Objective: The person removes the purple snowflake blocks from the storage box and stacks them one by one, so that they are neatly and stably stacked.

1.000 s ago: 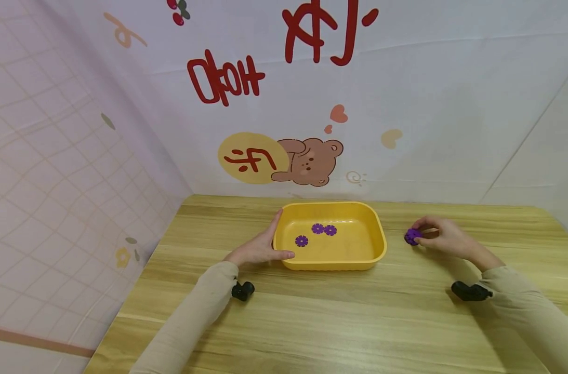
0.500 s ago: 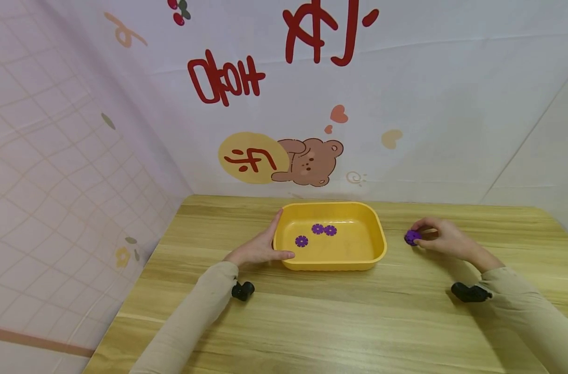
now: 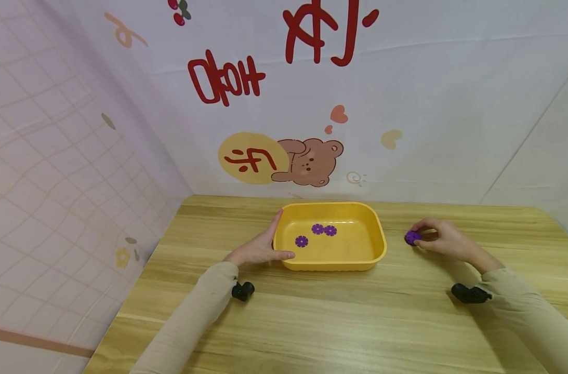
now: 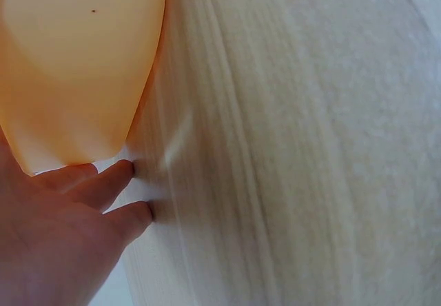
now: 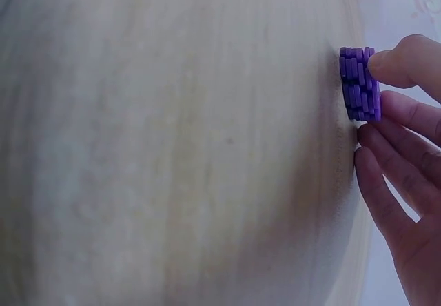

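In the head view, my left hand holds the left end of a yellow plastic tray. Its thumb lies over the near left corner; the other fingers reach along the outer wall, as the left wrist view shows beside the tray. Inside lie three purple notched snowflake discs, one disc apart from a pair. To the right of the tray, my right hand pinches a short stack of purple snowflake discs between thumb and fingers. Layered edges of the stack show close over the table in the right wrist view.
The light wood table ends at a white printed wall cloth close behind the tray. Another cloth with a grid pattern hangs at the left. Black devices sit on both wrists, such as the right one.
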A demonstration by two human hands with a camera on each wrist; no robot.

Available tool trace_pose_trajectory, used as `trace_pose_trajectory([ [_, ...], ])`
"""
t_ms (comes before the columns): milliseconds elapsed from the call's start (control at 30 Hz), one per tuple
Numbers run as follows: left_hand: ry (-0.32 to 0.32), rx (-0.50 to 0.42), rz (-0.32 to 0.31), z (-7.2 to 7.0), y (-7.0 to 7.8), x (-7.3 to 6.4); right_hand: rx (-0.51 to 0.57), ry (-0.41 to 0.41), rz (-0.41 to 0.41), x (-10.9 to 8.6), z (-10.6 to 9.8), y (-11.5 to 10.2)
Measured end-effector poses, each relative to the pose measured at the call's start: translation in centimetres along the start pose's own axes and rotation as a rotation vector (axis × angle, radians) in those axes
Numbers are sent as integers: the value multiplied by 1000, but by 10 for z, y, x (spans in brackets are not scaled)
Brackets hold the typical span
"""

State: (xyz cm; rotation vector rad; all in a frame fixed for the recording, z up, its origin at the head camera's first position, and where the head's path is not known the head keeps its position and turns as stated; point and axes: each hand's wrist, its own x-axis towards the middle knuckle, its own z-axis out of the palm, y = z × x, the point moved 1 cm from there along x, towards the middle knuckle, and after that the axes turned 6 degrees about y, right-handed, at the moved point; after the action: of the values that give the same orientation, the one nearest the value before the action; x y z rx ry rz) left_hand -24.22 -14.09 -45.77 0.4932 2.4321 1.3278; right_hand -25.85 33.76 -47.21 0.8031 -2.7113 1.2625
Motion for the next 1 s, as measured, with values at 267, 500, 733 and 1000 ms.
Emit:
trace_pose_trajectory([
  [267, 0, -9, -8, 1, 0, 1, 4, -2, -16, -1, -1, 5],
  [500, 0, -13, -7, 1, 1, 1, -9, 26, -30, 1, -3, 2],
  [733, -8, -44, 9, 2, 2, 1, -38, 71, -96, 9, -5, -11],
  [1000, -23, -75, 11, 1, 3, 1, -64, 64, -144, 21, -5, -29],
])
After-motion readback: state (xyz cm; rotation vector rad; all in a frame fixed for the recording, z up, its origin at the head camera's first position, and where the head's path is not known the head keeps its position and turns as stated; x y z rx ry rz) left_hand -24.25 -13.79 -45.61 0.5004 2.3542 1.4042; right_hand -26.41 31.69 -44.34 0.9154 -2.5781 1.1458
